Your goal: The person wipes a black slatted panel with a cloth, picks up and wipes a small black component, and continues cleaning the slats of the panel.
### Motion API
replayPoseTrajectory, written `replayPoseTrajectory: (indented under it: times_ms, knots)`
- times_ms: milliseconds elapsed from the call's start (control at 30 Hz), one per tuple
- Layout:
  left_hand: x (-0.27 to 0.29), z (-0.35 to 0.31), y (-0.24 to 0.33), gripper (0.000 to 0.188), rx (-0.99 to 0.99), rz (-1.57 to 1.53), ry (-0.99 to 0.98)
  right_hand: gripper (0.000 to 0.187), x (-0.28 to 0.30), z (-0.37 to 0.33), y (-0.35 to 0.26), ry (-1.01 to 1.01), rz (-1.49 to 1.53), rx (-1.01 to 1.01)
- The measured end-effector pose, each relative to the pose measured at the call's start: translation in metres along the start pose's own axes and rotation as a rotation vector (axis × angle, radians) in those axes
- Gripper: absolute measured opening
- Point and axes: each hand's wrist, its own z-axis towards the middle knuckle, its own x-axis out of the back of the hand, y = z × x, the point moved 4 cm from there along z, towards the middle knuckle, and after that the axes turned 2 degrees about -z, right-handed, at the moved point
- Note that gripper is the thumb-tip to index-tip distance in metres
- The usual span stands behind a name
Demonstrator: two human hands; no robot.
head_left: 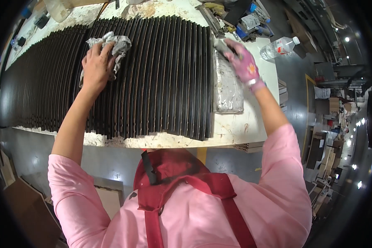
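Observation:
A long row of thin black strips (161,78) stands on edge across a white worktable (235,128). My left hand (96,68), bare, presses a crumpled grey rag (118,45) down onto the strips' top edges near the far side. My right hand (244,62) wears a pink glove and grips a small dark tool (222,45) at the right end of the row, over a grey, smeared flat block (228,89) that lies beside the strips.
A clear plastic bottle (279,46) lies at the table's right edge. Tools and small blue items (244,20) clutter the far right corner. Cardboard (25,206) lies on the floor at left, and boxes are stacked at right.

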Motion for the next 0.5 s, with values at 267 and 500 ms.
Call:
replayPoseTrajectory:
  times_ms: [267,500]
  knots:
    - [-0.019,-0.006,0.011,0.048,0.075,0.027,-0.081,0.036,-0.054,0.129,0.051,-0.093,-0.309,0.064]
    - [-0.014,-0.015,0.01,0.048,0.113,0.031,-0.115,0.049,-0.05,0.037,-0.003,-0.602,-0.139,0.58]
